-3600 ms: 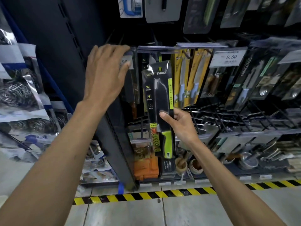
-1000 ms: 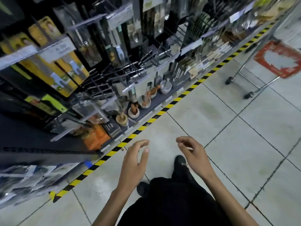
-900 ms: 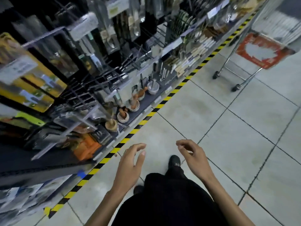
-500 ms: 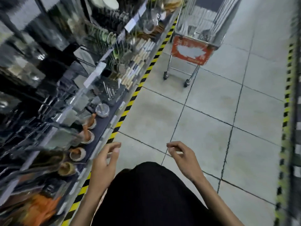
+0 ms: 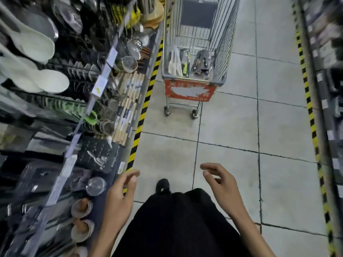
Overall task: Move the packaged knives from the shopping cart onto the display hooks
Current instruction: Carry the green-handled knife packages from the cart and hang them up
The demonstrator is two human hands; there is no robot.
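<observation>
1. Both hands are empty: the left hand (image 5: 120, 197) and the right hand (image 5: 220, 184) are held low in front of the body, fingers loosely curled, nothing grasped.
2. The packaged knives (image 5: 184, 64) are seen lying in the shopping cart (image 5: 221, 43), which stands well ahead on the tiled floor (image 5: 228, 138), just beside the shelving (image 5: 104, 75) on the left.
3. The step in hand is judged to be the approach to the cart to fetch a pack.
4. Next, the gap must be closed, then a pack reached over the wire rim and gripped by its card.
5. The display hooks cannot be picked out here.
</observation>
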